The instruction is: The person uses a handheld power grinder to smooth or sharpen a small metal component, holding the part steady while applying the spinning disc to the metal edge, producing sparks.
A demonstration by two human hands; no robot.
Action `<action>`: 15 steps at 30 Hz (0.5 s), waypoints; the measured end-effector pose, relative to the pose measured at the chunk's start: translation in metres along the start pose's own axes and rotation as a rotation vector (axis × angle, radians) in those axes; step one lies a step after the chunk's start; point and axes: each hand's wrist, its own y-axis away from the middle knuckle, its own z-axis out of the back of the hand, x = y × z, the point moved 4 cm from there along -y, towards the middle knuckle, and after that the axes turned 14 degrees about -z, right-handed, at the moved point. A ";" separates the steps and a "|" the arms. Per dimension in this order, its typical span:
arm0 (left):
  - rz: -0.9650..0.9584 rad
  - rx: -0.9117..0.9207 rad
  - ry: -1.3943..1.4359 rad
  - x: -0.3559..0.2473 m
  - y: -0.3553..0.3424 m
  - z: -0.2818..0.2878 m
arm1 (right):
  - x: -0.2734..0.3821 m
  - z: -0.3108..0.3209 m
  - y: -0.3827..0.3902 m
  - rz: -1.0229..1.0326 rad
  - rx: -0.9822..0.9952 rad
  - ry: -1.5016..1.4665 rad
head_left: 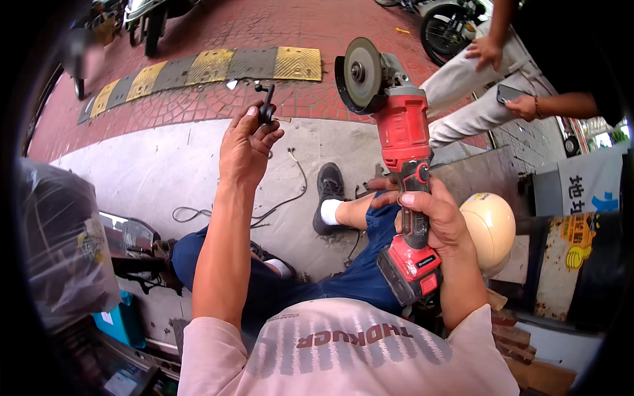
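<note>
My left hand [249, 142] is raised at the left of centre, closed on a small black part [267, 105] with a slim stem and a round end. My right hand [429, 218] grips the black handle of a red cordless angle grinder [403, 125], held upright at the right of centre. Its cutting disc [360, 71] with a dark guard is at the top and its battery pack [409, 270] at the bottom. Below my hands a dark cable [297, 188] lies loosely on the grey concrete.
A co-worker stands at the upper right, one hand holding a phone [512, 94]. A cream helmet [487, 228] sits at my right. A plastic-covered item [63, 237] and a teal box [120, 320] are at my left. Motorbikes [148, 16] and a yellow-black speed bump [205, 66] are ahead.
</note>
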 end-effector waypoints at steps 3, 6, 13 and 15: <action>0.117 0.144 0.002 0.015 0.009 -0.049 | -0.001 0.023 0.053 0.073 -0.141 -0.064; 0.178 0.306 -0.044 0.030 0.015 -0.075 | -0.008 0.044 0.115 0.194 -0.278 -0.105; 0.320 0.199 -0.179 0.059 0.009 -0.078 | -0.031 0.101 0.170 0.427 -0.402 -0.200; 0.416 0.080 -0.185 0.057 0.004 -0.056 | -0.033 0.113 0.160 0.408 -0.455 -0.201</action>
